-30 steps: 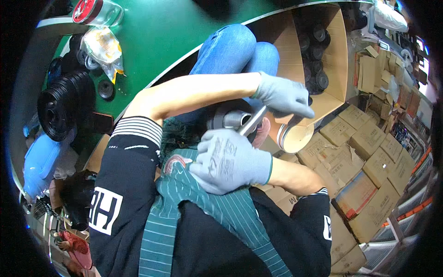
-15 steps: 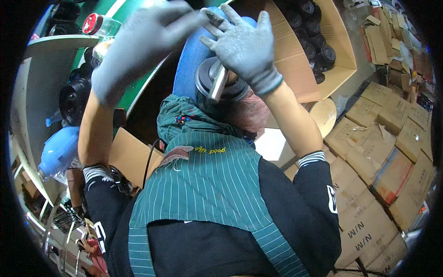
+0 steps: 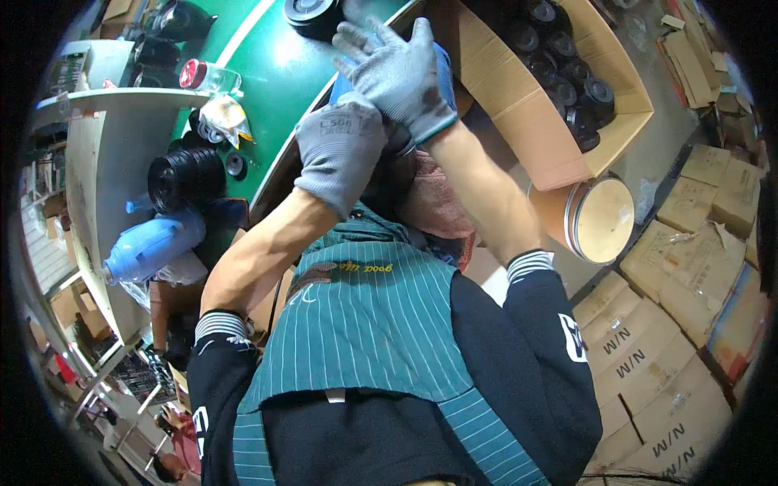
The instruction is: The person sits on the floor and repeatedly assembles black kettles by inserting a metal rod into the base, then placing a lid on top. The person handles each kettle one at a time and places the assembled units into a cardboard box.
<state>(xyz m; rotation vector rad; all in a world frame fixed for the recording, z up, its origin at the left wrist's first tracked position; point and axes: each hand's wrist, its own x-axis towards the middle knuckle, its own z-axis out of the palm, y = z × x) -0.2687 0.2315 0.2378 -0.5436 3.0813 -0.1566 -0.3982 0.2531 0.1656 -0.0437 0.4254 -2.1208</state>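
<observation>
Both my hands wear grey gloves and meet above my lap. My right hand (image 3: pixel 397 81) is open, its fingers spread toward the green table. My left hand (image 3: pixel 340 150) crosses under it, back upward; its fingers are hidden behind the right hand, so what they hold does not show. Partly covered beneath the hands is a dark round thing (image 3: pixel 395 166) in my lap, beside a reddish cloth (image 3: pixel 438 194). On the table, just beyond my right fingers, sits a black round part (image 3: pixel 312 11) with a ringed top.
An open cardboard box (image 3: pixel 519 105) holding several black round parts (image 3: pixel 598 95) stands at the right, by a round drum (image 3: pixel 604 220). Stacked cartons (image 3: pixel 632 348) fill the right side. At left are a red-lidded jar (image 3: pixel 211 77), black discs (image 3: pixel 186 178) and a blue jug (image 3: pixel 154 243).
My left hand has come down and right, tucking under the right hand. The dark round thing with its metal bar is now mostly covered. The view has shifted, showing more of the table.
</observation>
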